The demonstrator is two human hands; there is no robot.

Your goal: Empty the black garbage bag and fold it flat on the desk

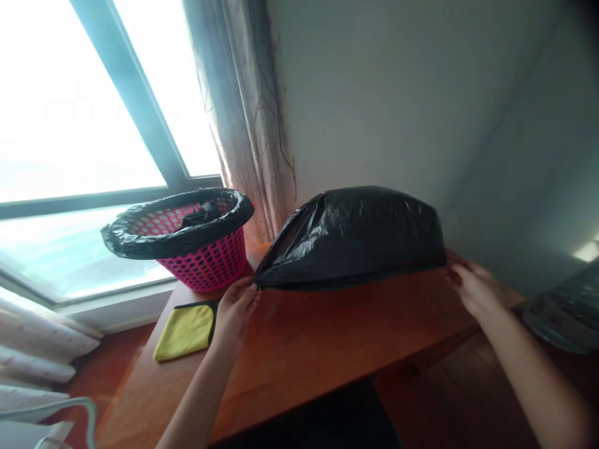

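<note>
A black plastic bag (365,234) stretches between my two hands above the wooden table, its body puffed up with air. My left hand (236,305) pinches the bag's left corner, close to the pink basket. The opposite corner is gripped by my right hand (472,284), out past the table's right part. To the left stands a pink perforated basket (206,265) with black plastic (140,246) folded over its rim. More dark plastic lies inside it.
A folded yellow cloth (185,332) with dark edging lies on the wooden table (299,337), left of my left forearm. Behind are a window (159,143), a curtain (238,112) and a wall. Clear plastic (564,318) shows at the right.
</note>
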